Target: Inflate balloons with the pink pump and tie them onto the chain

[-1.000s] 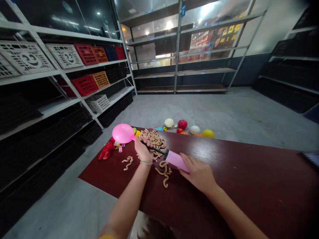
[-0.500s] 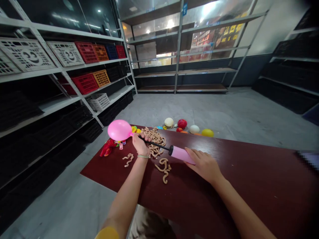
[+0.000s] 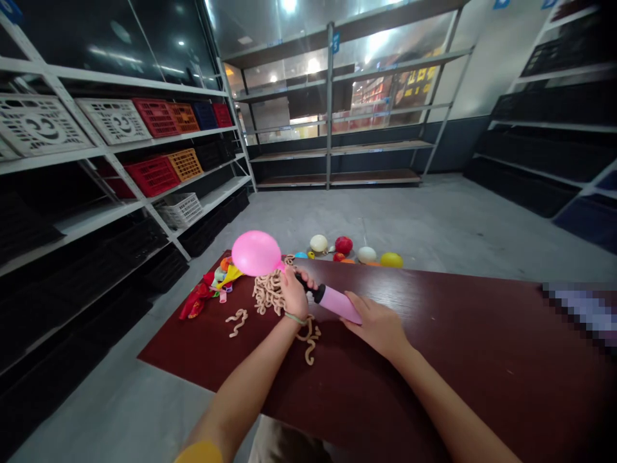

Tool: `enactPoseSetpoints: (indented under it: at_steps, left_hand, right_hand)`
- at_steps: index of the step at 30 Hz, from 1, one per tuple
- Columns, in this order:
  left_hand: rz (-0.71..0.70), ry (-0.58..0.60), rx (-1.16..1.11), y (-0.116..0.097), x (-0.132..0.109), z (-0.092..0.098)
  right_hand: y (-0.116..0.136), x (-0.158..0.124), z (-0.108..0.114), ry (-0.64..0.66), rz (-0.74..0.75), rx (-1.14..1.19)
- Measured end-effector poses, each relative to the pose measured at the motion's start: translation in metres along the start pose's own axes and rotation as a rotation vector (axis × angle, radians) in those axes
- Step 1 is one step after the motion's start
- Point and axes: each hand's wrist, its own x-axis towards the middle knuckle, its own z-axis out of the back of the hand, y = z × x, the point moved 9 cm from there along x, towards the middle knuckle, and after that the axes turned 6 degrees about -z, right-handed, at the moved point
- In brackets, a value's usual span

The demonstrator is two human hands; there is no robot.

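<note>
A pink balloon (image 3: 256,253), round and inflated, sits at the far end of a balloon pump with a pink barrel (image 3: 340,305). My left hand (image 3: 295,294) is closed around the balloon's neck and the pump's black end. Wrapped about the barrel is my right hand (image 3: 376,325), at the pump's near end. Little of the black rod shows between the left hand and the barrel. Beneath and beside my left hand lies a pile of beige, worm-like curled pieces (image 3: 268,292). A few loose ones (image 3: 237,321) lie left of my forearm, others (image 3: 310,350) right of my wrist.
Uninflated balloons (image 3: 196,299) in several colours lie on the left of the dark red table (image 3: 434,360). Beyond its far edge, inflated balloons (image 3: 344,245) rest on the floor. Shelves with plastic crates (image 3: 152,175) stand left; a metal rack (image 3: 376,177) stands at the back.
The pump's barrel and my left hand have come together, so the long black rod seen before is mostly gone from sight. The balloon sits farther right in view; the camera has shifted too.
</note>
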Motion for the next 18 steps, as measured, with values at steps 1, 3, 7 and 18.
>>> enactPoseSetpoints:
  at_steps: [1, 3, 7, 18]
  left_hand:
    - [-0.010, -0.021, -0.010, -0.006, 0.006, 0.004]
    - [-0.057, -0.061, -0.044, -0.024, 0.019, 0.014]
    - [-0.142, -0.153, -0.070, -0.058, 0.040, 0.035]
    - [-0.132, -0.174, 0.010, -0.032, 0.000, 0.021]
  right_hand:
    - [-0.004, 0.002, 0.000, 0.010, 0.014, -0.033]
    - [-0.014, 0.006, 0.001, 0.015, 0.005, -0.106]
    - [-0.032, 0.012, 0.005, 0.024, -0.094, -0.195]
    - [-0.001, 0.002, -0.001, 0.098, -0.225, -0.136]
